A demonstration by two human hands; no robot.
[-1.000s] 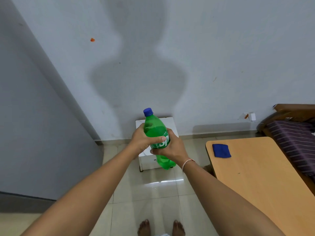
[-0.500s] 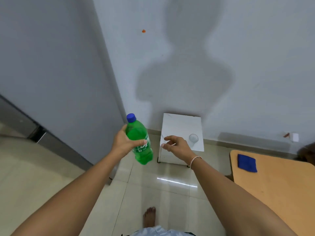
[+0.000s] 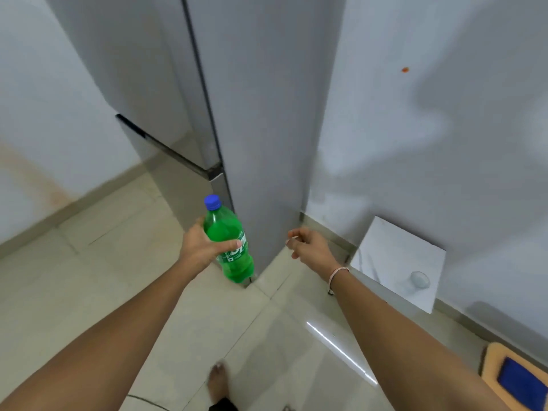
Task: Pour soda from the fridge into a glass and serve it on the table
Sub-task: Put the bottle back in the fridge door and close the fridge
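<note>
My left hand (image 3: 201, 247) grips a green soda bottle (image 3: 228, 241) with a blue cap, held upright in front of the grey fridge (image 3: 252, 114). My right hand (image 3: 308, 246) hovers empty to the right of the bottle, fingers loosely curled and apart. The fridge doors are closed. A clear glass (image 3: 419, 280) stands on a small white stool (image 3: 397, 256) against the wall at the right. A corner of the wooden table (image 3: 492, 363) shows at the bottom right.
A blue cloth (image 3: 522, 381) lies on the table corner. Pale floor tiles (image 3: 118, 262) spread to the left of the fridge. My bare foot (image 3: 219, 381) is at the bottom centre. White walls close both sides.
The view has swung left, bringing the fridge front to the centre. My right hand let go of the bottle and moved apart; the left hand keeps holding it.
</note>
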